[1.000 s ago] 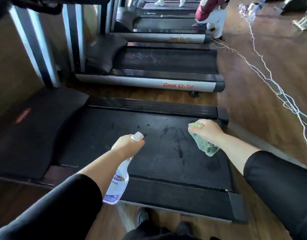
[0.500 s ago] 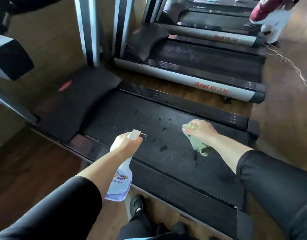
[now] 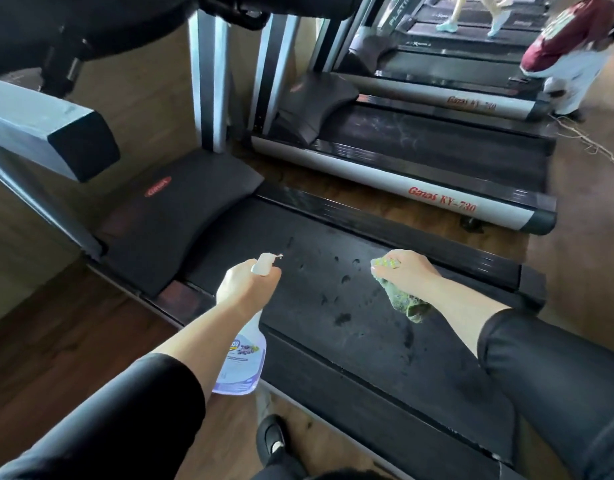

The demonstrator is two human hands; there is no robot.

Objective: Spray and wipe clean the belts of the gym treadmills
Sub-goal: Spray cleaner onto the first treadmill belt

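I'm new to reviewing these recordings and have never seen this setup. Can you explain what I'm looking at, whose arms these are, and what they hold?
One camera sits on a person's head and looks down, so both arms are the wearer's own. The left hand grips a spray bottle, its nozzle pointing at the nearest treadmill's black belt. The right hand holds a green cloth low over that belt. Dark wet spots dot the belt between the hands. More treadmills stand behind.

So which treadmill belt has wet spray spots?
The nearest belt, under the left hand and right hand: dark droplets dot it. The next belt shows only pale scuffs.
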